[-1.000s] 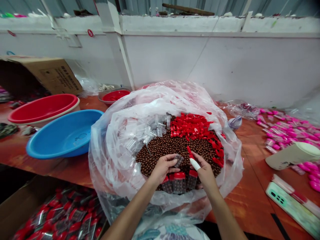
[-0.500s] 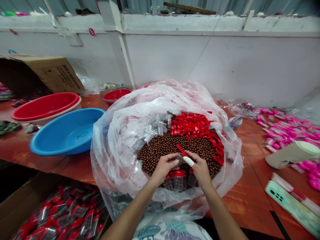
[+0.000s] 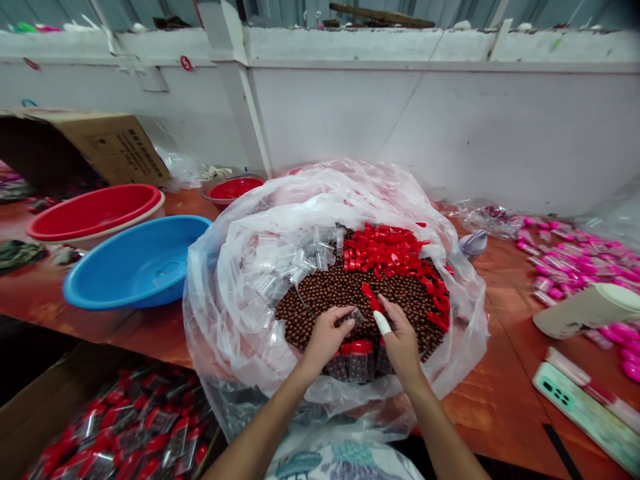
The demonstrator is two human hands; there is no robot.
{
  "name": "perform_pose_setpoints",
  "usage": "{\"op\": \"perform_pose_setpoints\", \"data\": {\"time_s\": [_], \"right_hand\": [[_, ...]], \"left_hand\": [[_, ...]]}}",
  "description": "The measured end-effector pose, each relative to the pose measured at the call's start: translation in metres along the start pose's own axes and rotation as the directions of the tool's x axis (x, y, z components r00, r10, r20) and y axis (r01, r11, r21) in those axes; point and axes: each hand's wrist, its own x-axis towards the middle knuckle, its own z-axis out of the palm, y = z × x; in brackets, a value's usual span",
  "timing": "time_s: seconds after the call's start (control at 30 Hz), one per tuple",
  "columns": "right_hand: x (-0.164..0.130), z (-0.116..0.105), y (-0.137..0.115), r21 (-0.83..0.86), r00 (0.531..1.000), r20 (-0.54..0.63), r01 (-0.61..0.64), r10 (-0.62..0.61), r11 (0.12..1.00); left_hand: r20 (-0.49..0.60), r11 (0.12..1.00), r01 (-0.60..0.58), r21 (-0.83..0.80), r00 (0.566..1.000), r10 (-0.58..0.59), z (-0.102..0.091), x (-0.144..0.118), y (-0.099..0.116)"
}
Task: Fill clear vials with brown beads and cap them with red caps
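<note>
— What do the two hands hold?
— The left hand (image 3: 327, 335) pinches one clear tube (image 3: 356, 315) over the brown beads (image 3: 330, 293); the right hand (image 3: 400, 337) grips one red cap (image 3: 374, 303) beside it.
— And nearby?
— Three capped tubes (image 3: 361, 357) stand below; two red basins (image 3: 95, 210), one blue basin (image 3: 135, 263).

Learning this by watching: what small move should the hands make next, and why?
Probably press the red cap in the right hand onto the clear tube held by the left hand: the two nearly meet, and capped tubes stand just below.
</note>
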Motion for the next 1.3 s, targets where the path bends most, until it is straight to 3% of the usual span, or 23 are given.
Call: {"op": "perform_pose_setpoints", "data": {"time_s": [0.2, 0.33, 0.53, 0.6, 0.7, 0.83, 1.03, 1.2, 1.3], "right_hand": [[-0.001, 0.004, -0.003, 0.107, 0.996, 0.078, -0.040, 0.032, 0.993], [-0.002, 0.005, -0.003, 0.074, 0.990, 0.138, -0.034, 0.024, 0.997], [0.000, -0.003, -0.002, 0.109, 0.979, 0.205, -0.026, 0.003, 0.994], [0.001, -0.005, -0.001, 0.082, 0.970, 0.238, 0.022, -0.041, 0.996], [0.000, -0.004, 0.001, -0.071, 0.938, 0.302, 0.200, -0.170, 0.977], [-0.005, 0.003, 0.008, -0.299, 0.896, 0.301, 0.415, -0.328, 0.859], [-0.007, 0.004, 0.010, -0.401, 0.842, 0.307, 0.537, -0.443, 0.742], [-0.009, 0.000, 0.000, -0.403, 0.837, 0.302, 0.546, -0.456, 0.735], [-0.013, 0.000, -0.006, -0.363, 0.817, 0.370, 0.565, -0.442, 0.741]], "left_hand": [[0.026, 0.991, 0.056, -0.120, 0.998, -0.053, 0.002, 0.000, -0.003], [0.050, 0.963, 0.089, -0.253, 0.996, -0.079, 0.004, -0.003, -0.002], [0.081, 0.941, 0.124, -0.315, 0.991, -0.103, 0.003, -0.006, 0.001], [0.092, 0.930, 0.141, -0.340, 0.989, -0.117, 0.003, -0.006, 0.002], [0.077, 0.907, 0.139, -0.397, 0.990, -0.118, 0.005, -0.006, 0.001], [0.050, 0.882, 0.108, -0.459, 0.994, -0.096, 0.009, -0.008, -0.002], [0.108, 0.851, 0.159, -0.501, 0.987, -0.120, 0.010, -0.014, 0.001], [0.125, 0.769, 0.197, -0.608, 0.980, -0.153, 0.012, -0.015, 0.007], [0.204, 0.682, 0.292, -0.671, 0.956, -0.209, 0.012, -0.014, 0.012]]}}
